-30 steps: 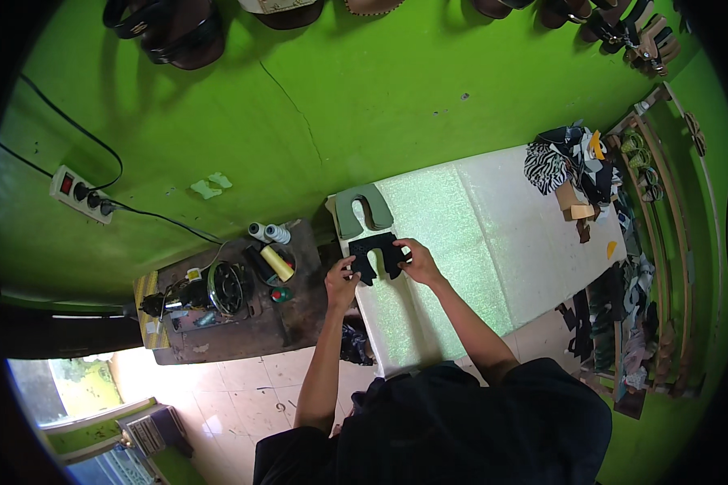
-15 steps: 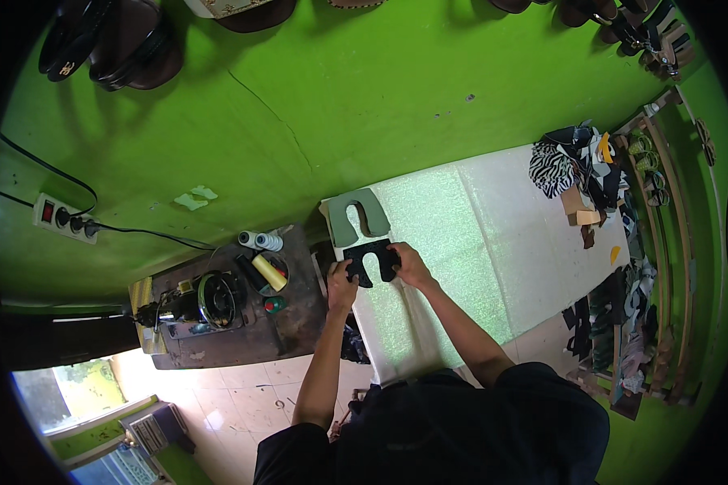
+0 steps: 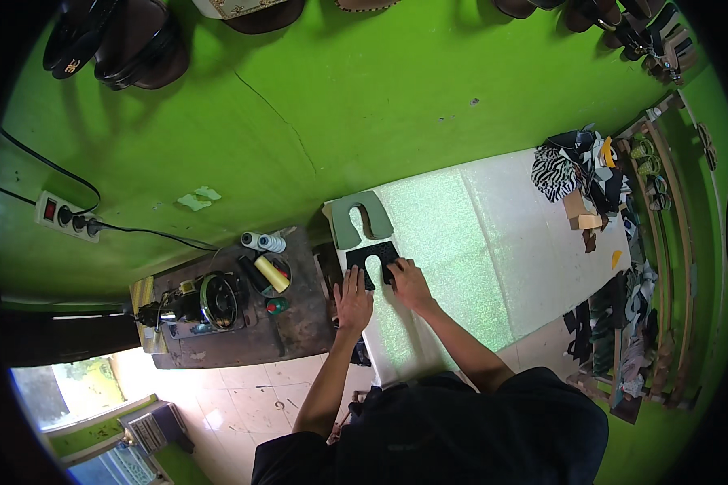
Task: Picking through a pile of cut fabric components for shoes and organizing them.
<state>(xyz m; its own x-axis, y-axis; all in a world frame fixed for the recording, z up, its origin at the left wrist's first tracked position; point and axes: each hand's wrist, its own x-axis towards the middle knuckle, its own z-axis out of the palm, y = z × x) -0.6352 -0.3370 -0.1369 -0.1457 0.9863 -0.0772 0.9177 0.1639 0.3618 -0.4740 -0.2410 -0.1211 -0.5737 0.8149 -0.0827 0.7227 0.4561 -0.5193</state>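
A black U-shaped piece (image 3: 372, 253) lies flat on the near left part of the pale, shiny table covering, its gap toward me. My left hand (image 3: 353, 301) rests on its left leg, fingers stretched out and flat. Over the right leg, my right hand (image 3: 411, 284) touches the piece with slightly bent, spread fingers; the fingertips partly cover its edge. Just beyond lies a grey-green U-shaped piece (image 3: 348, 222), turned the same way.
Left of the table stands a dark sewing table with a sewing machine (image 3: 206, 301) and thread cones (image 3: 272, 275). Fabric scraps (image 3: 578, 166) are heaped at the far right, beside a wooden rack (image 3: 667, 242). A green wall (image 3: 364, 105) rises behind.
My left hand has let go of the black piece's edge and flattened over its left leg. My right hand has moved slightly toward me, its fingers loosening on the right leg.
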